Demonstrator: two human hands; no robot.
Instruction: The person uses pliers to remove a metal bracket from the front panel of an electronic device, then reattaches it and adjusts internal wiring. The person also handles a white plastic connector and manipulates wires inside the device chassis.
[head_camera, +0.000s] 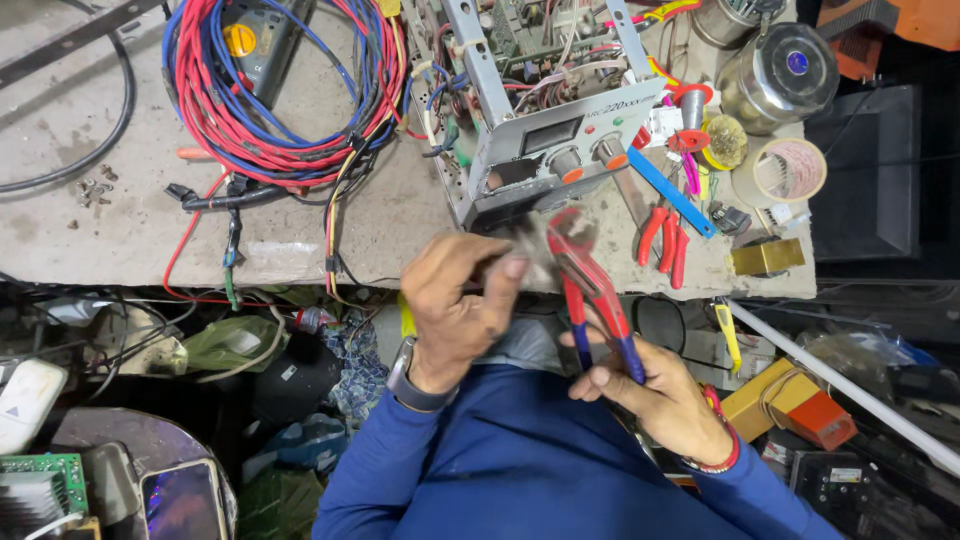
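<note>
i'm gripping red-and-blue-handled pliers (590, 290) in my right hand (660, 395), jaws up near the open grey metal machine (545, 140); my left hand (455, 300) is pinching a small blurred part (525, 245) at the workbench (100, 200) edge.

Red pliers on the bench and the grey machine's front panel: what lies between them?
Head view: a blue flat strip lies slantwise between the red pliers and the panel.

A single head-worn camera looks steeply down from above the person, facing forward over the rough grey concrete workbench (120, 200), close enough that both forearms fill the lower frame (the bench edge crosses mid-picture). The cluttered floor shows below; no second view shares the scene.
</note>
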